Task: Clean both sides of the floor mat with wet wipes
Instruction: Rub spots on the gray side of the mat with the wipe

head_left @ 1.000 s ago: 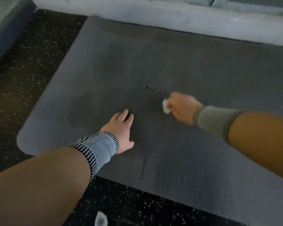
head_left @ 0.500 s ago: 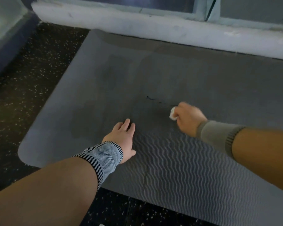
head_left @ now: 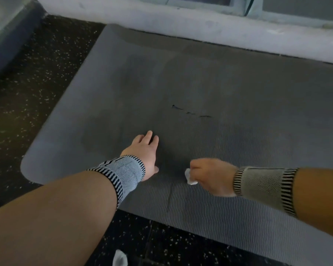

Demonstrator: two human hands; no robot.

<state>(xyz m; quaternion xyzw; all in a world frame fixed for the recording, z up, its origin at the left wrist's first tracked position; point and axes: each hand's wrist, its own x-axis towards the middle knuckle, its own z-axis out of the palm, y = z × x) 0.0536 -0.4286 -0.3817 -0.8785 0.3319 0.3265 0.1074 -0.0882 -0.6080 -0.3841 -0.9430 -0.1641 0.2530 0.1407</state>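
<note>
A grey floor mat (head_left: pixel 229 89) with a fine wavy ribbed surface lies flat on the dark speckled floor. Near its middle runs a short dark torn line (head_left: pixel 190 112). My left hand (head_left: pixel 144 150) rests flat on the mat, fingers straight, holding it down. Just to its right, my right hand (head_left: pixel 211 175) grips a small crumpled white wet wipe (head_left: pixel 189 176) and presses it against the mat near the front edge. Both wrists wear knitted striped bands.
A pale concrete ledge (head_left: pixel 181 22) runs along the mat's far edge. Dark speckled flooring (head_left: pixel 37 83) lies left of and in front of the mat. Another white crumpled wipe (head_left: pixel 119 259) lies on the floor at the bottom edge.
My right hand has dragged the wipe from beside the torn line back toward me and to the left, close to my left hand. My left hand stayed planted.
</note>
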